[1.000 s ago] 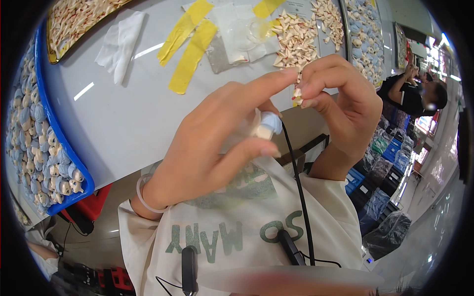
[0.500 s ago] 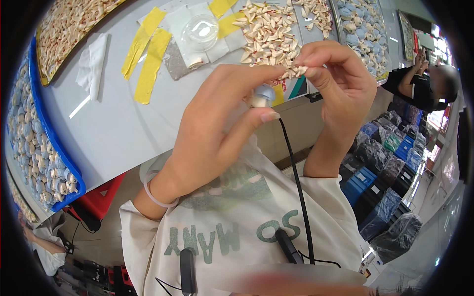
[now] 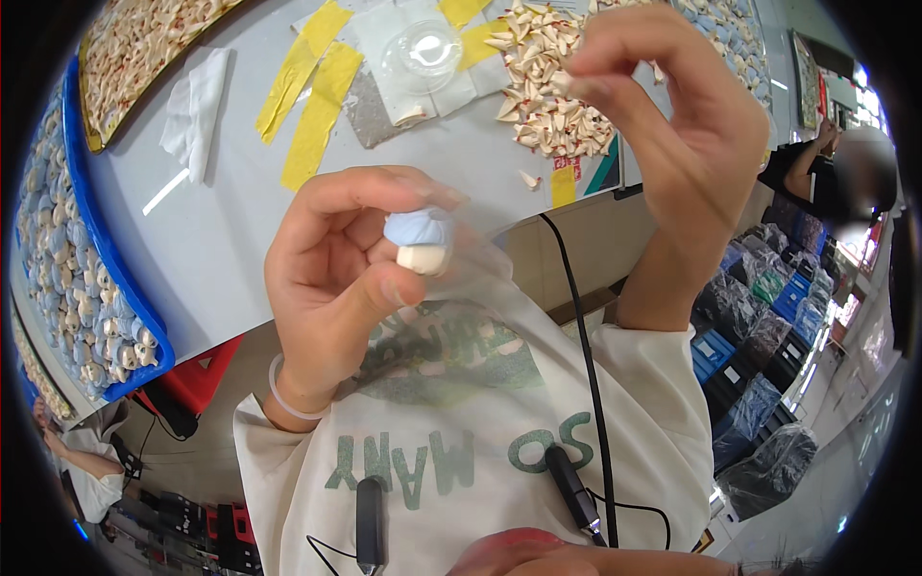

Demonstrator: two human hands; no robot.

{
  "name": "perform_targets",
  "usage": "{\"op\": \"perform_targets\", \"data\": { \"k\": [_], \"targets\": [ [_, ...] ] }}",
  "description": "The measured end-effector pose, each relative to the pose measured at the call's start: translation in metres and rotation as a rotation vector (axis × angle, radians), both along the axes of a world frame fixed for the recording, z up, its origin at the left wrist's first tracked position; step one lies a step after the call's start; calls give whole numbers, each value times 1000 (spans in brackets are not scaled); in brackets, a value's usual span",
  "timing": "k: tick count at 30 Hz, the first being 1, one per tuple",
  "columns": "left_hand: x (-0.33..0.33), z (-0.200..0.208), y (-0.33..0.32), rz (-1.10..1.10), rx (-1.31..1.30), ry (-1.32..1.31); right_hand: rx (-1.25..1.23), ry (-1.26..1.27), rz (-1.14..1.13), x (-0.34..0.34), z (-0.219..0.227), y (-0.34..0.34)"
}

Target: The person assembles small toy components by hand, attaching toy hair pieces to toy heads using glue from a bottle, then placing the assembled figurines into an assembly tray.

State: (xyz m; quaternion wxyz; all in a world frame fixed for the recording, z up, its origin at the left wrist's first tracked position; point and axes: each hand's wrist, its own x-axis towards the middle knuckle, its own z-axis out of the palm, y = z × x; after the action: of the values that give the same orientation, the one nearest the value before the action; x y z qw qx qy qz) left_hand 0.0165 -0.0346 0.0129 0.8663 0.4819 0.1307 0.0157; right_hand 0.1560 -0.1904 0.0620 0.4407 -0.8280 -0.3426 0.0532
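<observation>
My left hand (image 3: 322,254) is closed round a small doll head (image 3: 420,240), pinching it between thumb and fingers in front of my chest. Its upper part is light blue and its lower part cream. To the right, my right hand (image 3: 687,115) is raised at the table's edge with thumb and index finger nearly together. Whatever lies between those fingertips, if anything, is too small to make out. Behind them spreads a pile of small pointed cream pieces (image 3: 547,101), some with reddish tips. A single loose piece (image 3: 529,180) lies just in front of the pile.
A clear round plastic lid (image 3: 423,53) lies among yellow tape strips (image 3: 322,115). White cloth (image 3: 197,115) rests further left. A blue tray (image 3: 101,259) of blue-and-cream pieces stands at left; another tray (image 3: 158,43) holds pointed pieces. A black cable (image 3: 581,355) hangs before me.
My left hand has drawn the doll head left and down, away from the right hand. My right hand has risen slightly, and the hands are now well apart.
</observation>
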Motion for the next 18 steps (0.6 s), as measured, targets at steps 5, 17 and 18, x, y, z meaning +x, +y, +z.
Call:
{"op": "perform_targets", "data": {
  "k": [5,17,18],
  "targets": [
    [-4,0,14,58,-41,8,-263,-82,36,4,27,54],
    [-15,-12,41,50,-230,-44,-565,-286,-21,-8,33,84],
    [-15,-13,42,36,-269,-46,-480,-305,67,-8,31,74]
  ]
}}
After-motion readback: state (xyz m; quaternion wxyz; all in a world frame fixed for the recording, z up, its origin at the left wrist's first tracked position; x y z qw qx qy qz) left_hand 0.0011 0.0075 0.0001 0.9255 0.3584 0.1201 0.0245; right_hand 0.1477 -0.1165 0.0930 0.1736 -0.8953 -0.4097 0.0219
